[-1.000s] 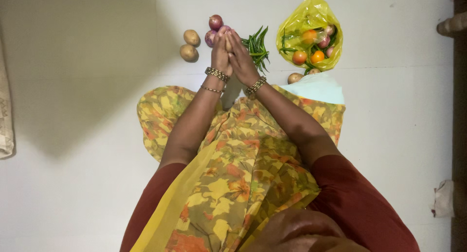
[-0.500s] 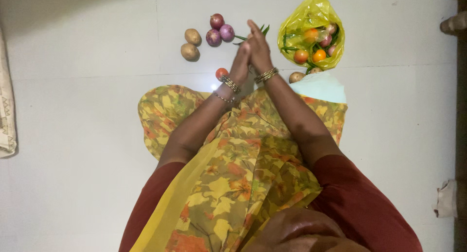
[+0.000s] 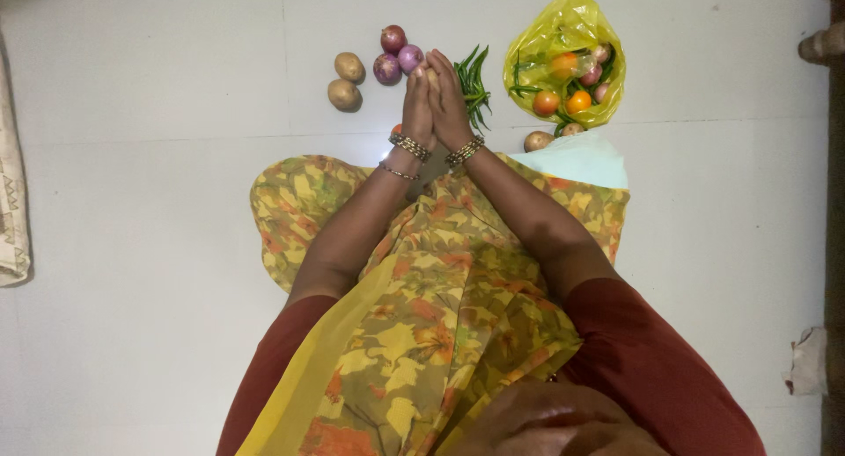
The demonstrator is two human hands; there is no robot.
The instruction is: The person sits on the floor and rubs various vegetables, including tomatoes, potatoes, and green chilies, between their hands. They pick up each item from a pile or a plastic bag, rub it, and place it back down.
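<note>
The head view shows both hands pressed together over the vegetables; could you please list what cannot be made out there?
- Between the left hand and right hand: only a pale sliver shows, palms cover it.
- Small red-orange round thing: mostly behind the left wrist.
- Crumpled yellow plastic bag: its folds hide the lower contents.
- Beige cloth: cut off by the left edge.

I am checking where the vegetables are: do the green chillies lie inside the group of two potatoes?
No, the green chillies lie on the floor right of the hands, while the two potatoes lie left of the onions.
</note>
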